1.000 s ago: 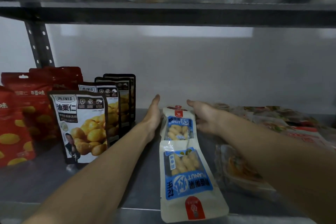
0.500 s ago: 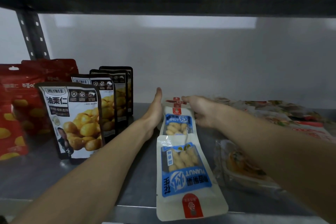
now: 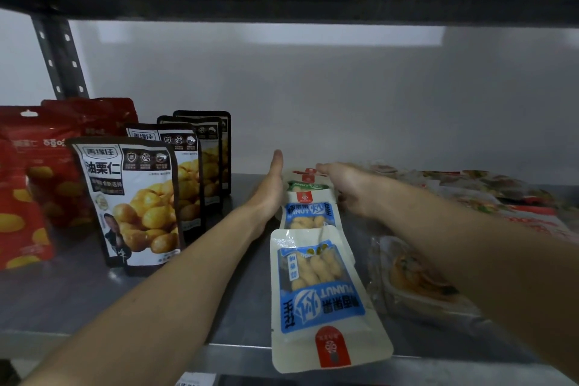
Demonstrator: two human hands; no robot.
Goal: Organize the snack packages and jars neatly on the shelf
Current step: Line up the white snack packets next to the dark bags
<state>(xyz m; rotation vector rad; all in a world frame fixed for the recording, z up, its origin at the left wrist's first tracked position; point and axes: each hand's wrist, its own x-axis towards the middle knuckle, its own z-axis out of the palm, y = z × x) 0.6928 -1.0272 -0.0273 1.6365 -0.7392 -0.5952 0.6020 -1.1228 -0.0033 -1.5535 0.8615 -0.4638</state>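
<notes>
At the far left of the metal shelf [image 3: 72, 301] stand red pouches [image 3: 29, 185] printed with yellow shapes, upright, some behind others; just beside them to the right, a row of black-and-white chestnut pouches [image 3: 138, 204] stands upright one behind another, the front one nearest the camera; right of these the left hand [image 3: 271, 188] is held flat and on edge, fingers straight and pressed together, thumb side up, its palm against the left side of a line of blue-and-white nut packets [image 3: 319, 291]; these packets lie flat and overlap, running from the shelf's front edge back toward the wall, the nearest one overhanging the edge slightly; a green-labelled packet [image 3: 308, 186] lies at the far end of the line, between the two hands; the right hand [image 3: 347, 185] rests palm down at the right side of the far packets, fingers extended and loosely together, nothing pinched; further right lies a jumble of clear-wrapped snack packs [image 3: 419, 285], flat and untidy, reaching to the shelf's right end.
</notes>
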